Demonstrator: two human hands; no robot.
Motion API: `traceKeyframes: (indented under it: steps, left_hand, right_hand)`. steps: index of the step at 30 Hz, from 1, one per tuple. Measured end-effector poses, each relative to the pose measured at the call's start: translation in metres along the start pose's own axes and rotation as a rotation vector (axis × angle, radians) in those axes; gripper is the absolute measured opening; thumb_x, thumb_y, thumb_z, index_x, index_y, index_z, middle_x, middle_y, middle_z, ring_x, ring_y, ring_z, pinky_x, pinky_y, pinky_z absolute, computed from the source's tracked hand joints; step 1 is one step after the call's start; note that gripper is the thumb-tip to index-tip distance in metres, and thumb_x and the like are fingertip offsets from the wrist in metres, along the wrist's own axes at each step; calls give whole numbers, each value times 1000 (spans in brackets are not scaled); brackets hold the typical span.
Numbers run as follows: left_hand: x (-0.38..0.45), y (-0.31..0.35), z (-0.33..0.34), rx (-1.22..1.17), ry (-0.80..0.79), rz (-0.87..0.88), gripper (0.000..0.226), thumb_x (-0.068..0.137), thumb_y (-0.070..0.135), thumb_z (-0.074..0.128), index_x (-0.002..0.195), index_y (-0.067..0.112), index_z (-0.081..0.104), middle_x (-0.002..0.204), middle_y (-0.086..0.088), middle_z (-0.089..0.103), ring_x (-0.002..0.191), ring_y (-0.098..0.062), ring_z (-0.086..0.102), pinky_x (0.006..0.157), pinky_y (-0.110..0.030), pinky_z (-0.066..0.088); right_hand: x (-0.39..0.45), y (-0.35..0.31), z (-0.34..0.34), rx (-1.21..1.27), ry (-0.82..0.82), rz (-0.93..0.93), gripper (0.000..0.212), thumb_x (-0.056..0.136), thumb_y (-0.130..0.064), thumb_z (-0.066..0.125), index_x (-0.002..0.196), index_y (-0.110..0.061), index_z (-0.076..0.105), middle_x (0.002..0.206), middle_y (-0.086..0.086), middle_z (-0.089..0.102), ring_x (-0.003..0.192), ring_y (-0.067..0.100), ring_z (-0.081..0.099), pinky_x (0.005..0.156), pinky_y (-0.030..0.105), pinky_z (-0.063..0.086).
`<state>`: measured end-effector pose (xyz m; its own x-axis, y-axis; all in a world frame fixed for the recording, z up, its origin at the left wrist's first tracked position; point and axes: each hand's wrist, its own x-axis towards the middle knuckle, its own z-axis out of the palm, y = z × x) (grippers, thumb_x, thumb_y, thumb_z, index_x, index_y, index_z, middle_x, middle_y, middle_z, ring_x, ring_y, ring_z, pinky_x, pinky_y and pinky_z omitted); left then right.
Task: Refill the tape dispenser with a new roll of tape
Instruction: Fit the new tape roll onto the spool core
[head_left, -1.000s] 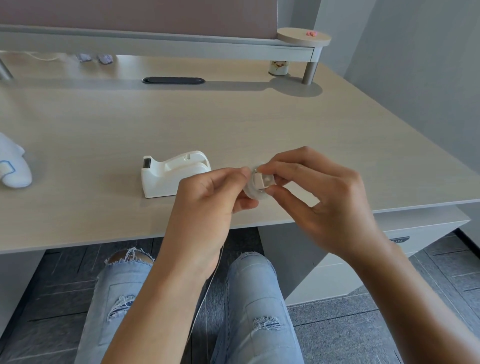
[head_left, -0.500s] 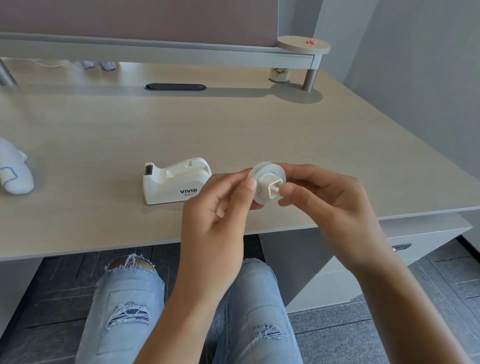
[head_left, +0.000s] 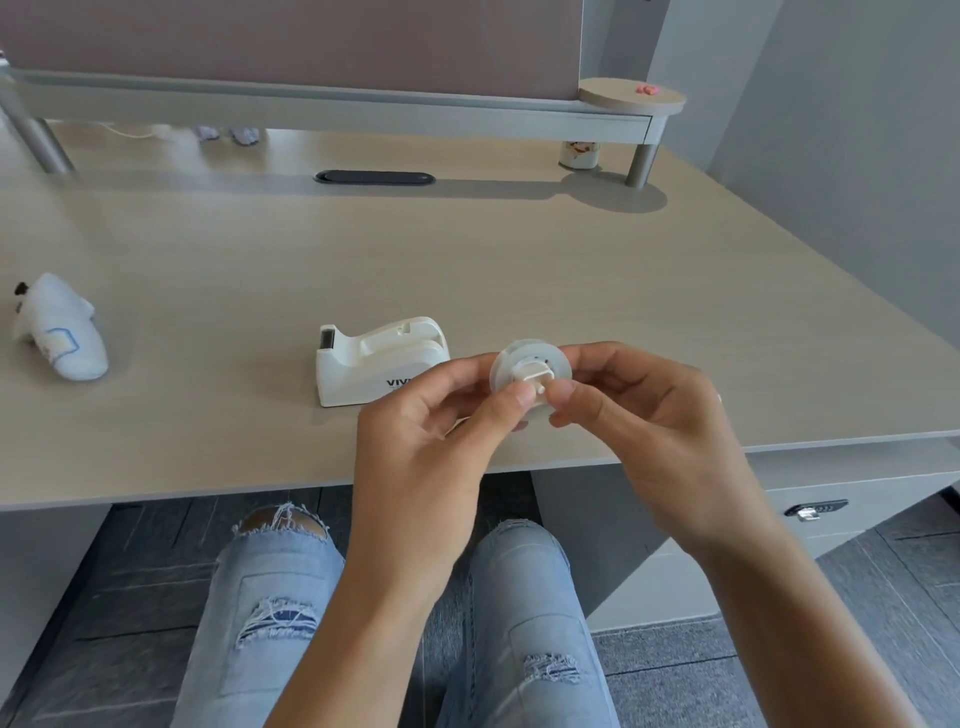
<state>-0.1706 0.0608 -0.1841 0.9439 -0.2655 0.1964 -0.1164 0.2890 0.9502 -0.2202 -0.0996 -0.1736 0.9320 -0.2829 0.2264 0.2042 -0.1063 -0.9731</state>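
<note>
The left hand (head_left: 421, 447) covers the near right corner of the white tape dispenser (head_left: 375, 361), so its printed lettering is cut off after a few letters. Both hands hold one small clear tape roll (head_left: 530, 375) on a white hub above the near edge of the desk (head_left: 571, 270), just right of the dispenser; whether the roll carries much tape is hard to make out, as it is see-through. The left hand's thumb and curled fingers pinch the roll's left rim and the hub's stub; the right hand (head_left: 654, 431) pinches its right side with thumb and forefinger, other fingers bent behind. One dispenser stands on the desk, its cradle showing no roll. One white soft toy (head_left: 62, 332) lies at the far left. At the back, one dark cable slot (head_left: 375, 177), one small patterned cup (head_left: 579, 154) under the shelf, and two pale objects too blurred to name
</note>
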Motion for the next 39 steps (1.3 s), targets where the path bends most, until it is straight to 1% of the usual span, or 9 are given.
traceKeyframes:
  steps: [5,9,11,18,24,28,31,34,39]
  left_hand:
    - [3,1,-8,23,50,3,14,85,9,79,98,12,83,89,-2,84,77,-12,76,83,-34,62]
    - [2,2,-5,69,93,11,14,86,13,81,99,14,83,91,-2,84,77,-11,75,88,-48,63]
    - [3,7,-33,62,142,25,15,86,14,82,101,14,83,91,-3,84,77,-11,75,88,-51,63]
    - [3,10,-45,69,201,-2,14,84,18,84,96,26,85,85,1,85,74,-18,78,84,-39,63]
    - [3,19,-71,-24,156,-44,13,84,11,80,95,18,84,87,-2,85,77,-14,77,84,-39,64]
    - [2,23,-85,-122,104,-84,14,82,8,81,95,12,84,93,-8,85,83,-19,77,83,-37,62]
    - [3,25,-95,-151,67,-105,18,75,15,83,93,13,85,93,-10,84,83,-20,75,84,-39,61]
    - [5,28,-99,-186,45,-120,19,66,16,87,85,15,85,87,-7,84,81,-18,72,79,-34,59]
    - [12,27,-98,-188,47,-149,17,68,18,81,85,14,85,88,-8,84,82,-19,72,77,-33,58]
  right_hand:
    - [2,-1,10,-59,8,-3,22,87,-20,75,104,-6,78,97,14,81,80,13,69,79,22,59]
    - [3,0,14,-76,46,-4,14,92,-10,75,104,-5,78,94,12,83,80,13,71,78,21,59]
    - [7,0,43,-83,22,3,12,92,-8,75,104,-5,79,94,11,83,79,13,71,77,20,59]
    - [9,-6,59,-94,24,18,10,90,-8,77,100,-5,80,90,12,82,72,8,70,72,14,56]
    - [14,-15,80,-89,-43,58,17,89,-13,77,103,-4,81,97,18,81,76,14,68,77,22,58]
    - [17,-18,89,-74,-105,81,29,82,-27,76,101,-5,82,94,9,83,78,15,66,75,21,57]
    - [19,-18,92,-26,-148,100,28,80,-28,77,99,-7,83,96,12,82,81,22,65,74,22,57]
    - [20,-16,92,36,-193,118,28,77,-32,80,96,-12,84,98,15,81,89,30,65,79,30,56]
    - [26,-12,88,48,-196,123,27,74,-34,84,92,-14,85,100,23,80,87,31,65,79,32,57]
